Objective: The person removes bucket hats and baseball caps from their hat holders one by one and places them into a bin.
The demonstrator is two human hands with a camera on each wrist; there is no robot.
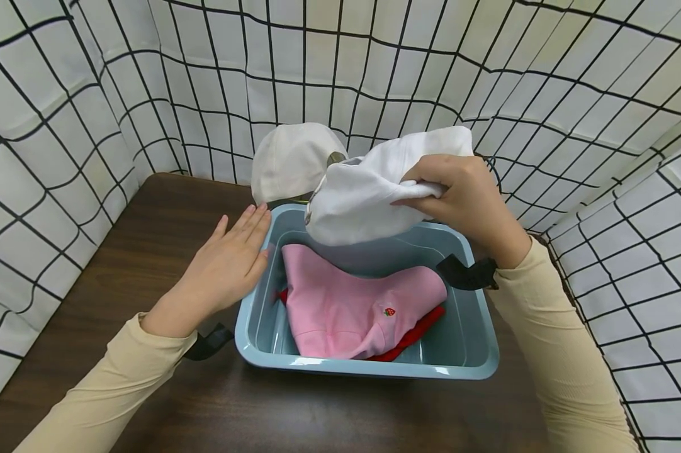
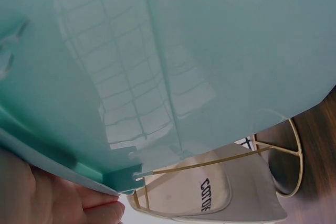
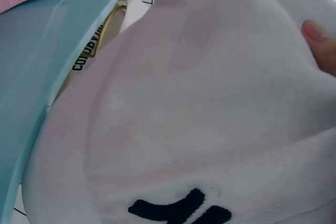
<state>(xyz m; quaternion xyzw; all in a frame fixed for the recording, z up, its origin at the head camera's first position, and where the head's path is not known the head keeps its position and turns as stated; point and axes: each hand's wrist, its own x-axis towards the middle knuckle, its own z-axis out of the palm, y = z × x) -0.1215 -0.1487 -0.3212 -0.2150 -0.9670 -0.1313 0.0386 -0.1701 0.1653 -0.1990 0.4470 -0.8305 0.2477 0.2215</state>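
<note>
My right hand (image 1: 459,195) pinches a white cap (image 1: 369,201) between thumb and fingers, holding it over the back of a blue plastic basin (image 1: 255,349). Dark embroidery (image 3: 168,208) shows on this cap in the right wrist view. Straight fingers of my left hand (image 1: 227,258) lie along the basin's left rim. Inside the basin is a soft pink fabric item (image 1: 340,302) with a small strawberry emblem (image 1: 389,311). Red fabric (image 1: 408,336) peeks out beneath it, mostly hidden.
Behind the basin, an off-white cap (image 1: 292,160) sits by a gold wire stand (image 2: 299,156); dark lettering (image 2: 205,195) shows on it in the left wrist view. White panels with a black grid (image 1: 318,69) surround the dark wooden table (image 1: 165,220) at the back and sides.
</note>
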